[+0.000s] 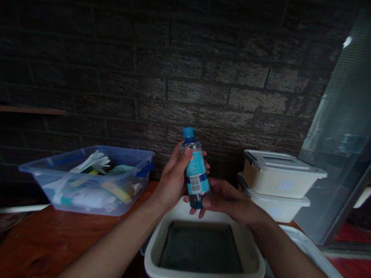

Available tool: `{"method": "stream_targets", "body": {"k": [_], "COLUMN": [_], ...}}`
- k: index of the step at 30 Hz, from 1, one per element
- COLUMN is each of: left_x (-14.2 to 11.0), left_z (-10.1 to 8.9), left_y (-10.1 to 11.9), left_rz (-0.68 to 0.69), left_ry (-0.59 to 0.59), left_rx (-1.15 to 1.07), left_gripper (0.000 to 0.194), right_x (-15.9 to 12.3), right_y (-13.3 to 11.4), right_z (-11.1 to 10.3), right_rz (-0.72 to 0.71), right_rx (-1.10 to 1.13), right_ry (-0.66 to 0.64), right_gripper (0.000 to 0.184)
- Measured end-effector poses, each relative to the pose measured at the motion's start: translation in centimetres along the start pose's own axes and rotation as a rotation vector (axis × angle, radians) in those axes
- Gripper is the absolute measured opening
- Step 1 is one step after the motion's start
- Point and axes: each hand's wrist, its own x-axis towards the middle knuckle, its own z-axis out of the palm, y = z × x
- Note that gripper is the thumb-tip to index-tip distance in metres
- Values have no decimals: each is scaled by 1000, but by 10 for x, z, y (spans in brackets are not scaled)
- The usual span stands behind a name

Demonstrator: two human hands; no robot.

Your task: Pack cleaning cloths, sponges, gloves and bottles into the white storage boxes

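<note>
A clear plastic bottle [197,170] with a blue cap and a light-blue label stands nearly upright between my hands, its barcode facing me. My left hand [174,175] wraps round its upper part, thumb on the front near the shoulder. Low on the bottle, my right hand [224,199] grips the base with its thumb in front and fingers behind. Just below both hands sits an open white bin [150,260], with a dark green textured pad or cloth [199,247] lying flat inside it.
A see-through blue-tinted bin [87,204] at left holds white gloves [92,162] and several bottles. Two lidded white boxes [284,181] are stacked at right. A pale lid [307,251] lies beside the open bin. Behind the wooden table [34,243] rises a dark brick wall [185,69].
</note>
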Motion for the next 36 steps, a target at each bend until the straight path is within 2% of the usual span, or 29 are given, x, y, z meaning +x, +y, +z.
{"method": "stream_targets", "body": {"k": [7,15,18,22,25,33,36], "left_x": [0,1,1,1,0,0,1], "left_z": [0,2,2,3,3,1,1], "left_y": [-1,-6,-5,-1,3,7,4], "left_rz": [26,76,66,33,6,-93,-47], "left_ry": [0,22,26,26,11,-20,2], "left_rx": [0,59,17,-52,-86,-168,-108], "left_gripper": [30,29,29,33,32,52,46], "right_x": [-2,-2,-2,-2,-3,-3,-3], "right_y": [-2,3,3,-1,-4,-1,0], "right_z": [2,6,5,2,1,5,5], "right_rz": [-19,-92,-77,2,30,-19,-24], "right_rx": [-51,-188,-144,-36,-21,-14,-51], "right_ry": [37,118,102,15,-18,46,71], "right_gripper": [36,48,50,37,39,39,41]}}
